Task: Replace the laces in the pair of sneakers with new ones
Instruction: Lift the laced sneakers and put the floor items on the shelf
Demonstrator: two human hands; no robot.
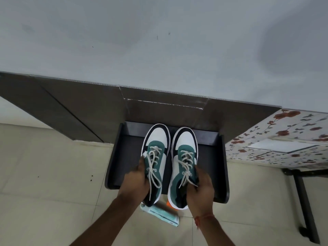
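- Two sneakers sit side by side over a black tray (220, 167): left sneaker (156, 157), right sneaker (184, 160), both laced white.
- Left hand (136, 181) grips the left sneaker's side.
- Right hand (200, 189) grips the right sneaker.
- A teal packet (159, 214), possibly new laces, lies on the floor (44, 174) beneath.

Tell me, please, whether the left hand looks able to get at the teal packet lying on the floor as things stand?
Probably not right now: the left hand grips the left sneaker, whose heel hangs over the teal packet. Nothing else blocks the way, so setting the sneaker down should free it.
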